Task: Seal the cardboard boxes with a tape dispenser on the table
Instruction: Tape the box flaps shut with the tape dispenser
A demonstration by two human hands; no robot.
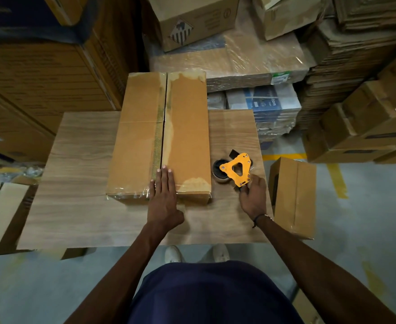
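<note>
Nearest the camera are the person's dark blue shirt (212,293) and two white shoes (173,253) on the grey floor, with both forearms reaching forward over the wooden table (75,195). The left hand (164,197) lies flat, fingers straight, pressing on the near end of the long cardboard box (161,136) right at its centre seam. The right hand (253,197) is curled round the handle of the orange tape dispenser (235,170), which rests on the table just beside the box's right side; whether it has been lifted at all cannot be told.

The box's flaps are folded shut and meet along the middle, but the seam shows as a dark open line with only old tape residue beside it, and some clear film at the near-left corner. So the sealing strip looks not yet laid: taping this seam remains. A smaller cardboard box (292,197) stands past the table's right edge. Beyond lie stacked cartons (192,22) and wrapped pallets.
</note>
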